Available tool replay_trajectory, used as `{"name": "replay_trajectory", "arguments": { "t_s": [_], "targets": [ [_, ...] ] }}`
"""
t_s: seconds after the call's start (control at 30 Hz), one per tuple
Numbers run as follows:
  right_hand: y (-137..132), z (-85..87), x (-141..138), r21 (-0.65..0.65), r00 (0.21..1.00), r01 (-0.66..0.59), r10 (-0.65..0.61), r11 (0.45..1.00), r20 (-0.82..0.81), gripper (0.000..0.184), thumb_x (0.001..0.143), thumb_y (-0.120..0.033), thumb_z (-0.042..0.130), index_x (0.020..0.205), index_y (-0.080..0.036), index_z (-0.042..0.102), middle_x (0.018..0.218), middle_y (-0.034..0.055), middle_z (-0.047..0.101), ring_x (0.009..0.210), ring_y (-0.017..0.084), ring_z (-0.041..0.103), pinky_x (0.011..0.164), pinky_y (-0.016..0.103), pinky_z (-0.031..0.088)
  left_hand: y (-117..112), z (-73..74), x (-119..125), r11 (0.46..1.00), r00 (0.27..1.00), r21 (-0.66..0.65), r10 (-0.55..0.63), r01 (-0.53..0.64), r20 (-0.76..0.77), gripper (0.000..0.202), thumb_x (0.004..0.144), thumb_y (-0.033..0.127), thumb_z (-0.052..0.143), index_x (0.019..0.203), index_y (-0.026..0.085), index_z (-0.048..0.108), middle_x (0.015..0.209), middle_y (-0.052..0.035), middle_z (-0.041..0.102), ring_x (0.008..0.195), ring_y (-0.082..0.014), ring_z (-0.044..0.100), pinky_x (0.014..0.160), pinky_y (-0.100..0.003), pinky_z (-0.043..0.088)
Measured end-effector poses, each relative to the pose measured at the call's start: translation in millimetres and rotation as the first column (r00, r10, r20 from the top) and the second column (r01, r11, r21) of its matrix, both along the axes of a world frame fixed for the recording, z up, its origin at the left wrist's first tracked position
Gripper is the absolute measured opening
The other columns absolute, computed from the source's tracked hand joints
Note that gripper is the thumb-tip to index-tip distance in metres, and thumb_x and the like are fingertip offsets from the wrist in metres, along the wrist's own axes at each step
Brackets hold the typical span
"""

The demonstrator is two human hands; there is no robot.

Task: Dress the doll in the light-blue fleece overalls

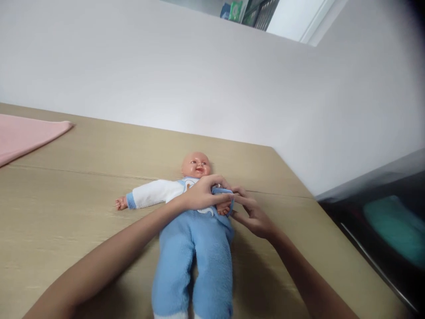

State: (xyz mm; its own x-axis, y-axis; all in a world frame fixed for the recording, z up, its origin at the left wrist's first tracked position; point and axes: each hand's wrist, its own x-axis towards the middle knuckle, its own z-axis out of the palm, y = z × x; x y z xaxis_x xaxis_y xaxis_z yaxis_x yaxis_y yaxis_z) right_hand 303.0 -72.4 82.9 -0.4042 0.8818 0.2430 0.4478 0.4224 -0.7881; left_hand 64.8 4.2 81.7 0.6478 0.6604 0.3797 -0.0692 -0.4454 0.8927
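Note:
A baby doll (195, 166) lies face up on a light wooden table (66, 212), head toward the wall. It wears a blue fleece suit (195, 248) with white sleeves. One doll arm (146, 197) stretches out to the left. My left hand (202, 192) reaches across the doll's chest and pinches the blue cuff (222, 191) of the other sleeve. My right hand (252, 215) is beside it, fingers curled on the same cuff, next to the doll's small hand (224, 209).
A pink cloth (23, 135) lies at the table's far left. A white wall (199, 79) runs behind the table. To the right, past the table edge, is a dark container (381, 221) holding something teal (395, 228).

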Motion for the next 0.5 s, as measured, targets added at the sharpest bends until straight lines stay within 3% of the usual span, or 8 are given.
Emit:
{"name": "replay_trajectory", "arguments": {
  "t_s": [0.13,0.23,0.3,0.37,0.5],
  "targets": [
    [-10.7,-11.3,-5.5,-0.153,0.981,0.039,-0.067,0.988,-0.182,0.044,0.1,-0.073,0.077,0.106,-0.032,0.089,0.139,0.0089,0.077,0.141,0.039,0.066,0.129,0.056,0.051,0.9,-1.3,-0.3,0.997,0.999,0.074,0.018,-0.014,-0.049,0.032,0.102,0.053,0.074,0.104,0.022,0.067,0.108,-0.006,0.076,0.104,-0.024,0.07,0.098,-0.04,0.056],
    [-14.1,-27.9,-12.9,-0.328,0.883,0.135,-0.264,0.935,-0.387,0.044,0.096,-0.073,0.079,0.1,-0.029,0.082,0.122,0.0083,0.081,0.13,0.037,0.073,0.125,0.055,0.055,1.7,-1.4,-0.8,0.977,0.996,0.211,0.027,-0.008,-0.087,0.027,0.106,0.049,0.068,0.104,0.022,0.066,0.112,-0.0086,0.073,0.109,-0.0254,0.067,0.103,-0.042,0.053],
    [-14.2,-38.0,-17.3,-0.42,0.812,0.195,-0.386,0.886,-0.438,0.045,0.092,-0.072,0.083,0.104,-0.029,0.078,0.117,0.0081,0.082,0.125,0.036,0.075,0.12,0.055,0.058,2.7,-3.1,-0.4,0.961,0.991,0.277,0.037,0.0,-0.128,0.022,0.108,0.044,0.064,0.106,0.022,0.066,0.115,-0.0099,0.07,0.11,-0.0258,0.066,0.103,-0.042,0.053],
    [-14.3,-45.6,-21.3,-0.414,0.795,0.302,-0.467,0.859,-0.388,0.046,0.091,-0.071,0.082,0.107,-0.028,0.078,0.119,0.009,0.082,0.125,0.036,0.074,0.12,0.054,0.058,3.2,-6.4,1.0,0.952,0.981,0.306,0.08,-0.022,-0.178,0.017,0.108,0.039,0.061,0.108,0.022,0.065,0.114,-0.01,0.069,0.108,-0.0258,0.067,0.1,-0.041,0.054],
    [-16.0,-55.9,-29.4,-0.226,0.747,0.571,-0.614,0.789,-0.255,0.05,0.097,-0.074,0.072,0.113,-0.027,0.074,0.128,0.0116,0.077,0.129,0.035,0.07,0.116,0.051,0.058,1.7,-12.2,5.7,0.921,0.929,0.364,0.25,-0.141,-0.272,0.011,0.105,0.034,0.06,0.104,0.023,0.062,0.106,-0.0088,0.069,0.104,-0.0277,0.067,0.097,-0.043,0.052]
  ]
}}
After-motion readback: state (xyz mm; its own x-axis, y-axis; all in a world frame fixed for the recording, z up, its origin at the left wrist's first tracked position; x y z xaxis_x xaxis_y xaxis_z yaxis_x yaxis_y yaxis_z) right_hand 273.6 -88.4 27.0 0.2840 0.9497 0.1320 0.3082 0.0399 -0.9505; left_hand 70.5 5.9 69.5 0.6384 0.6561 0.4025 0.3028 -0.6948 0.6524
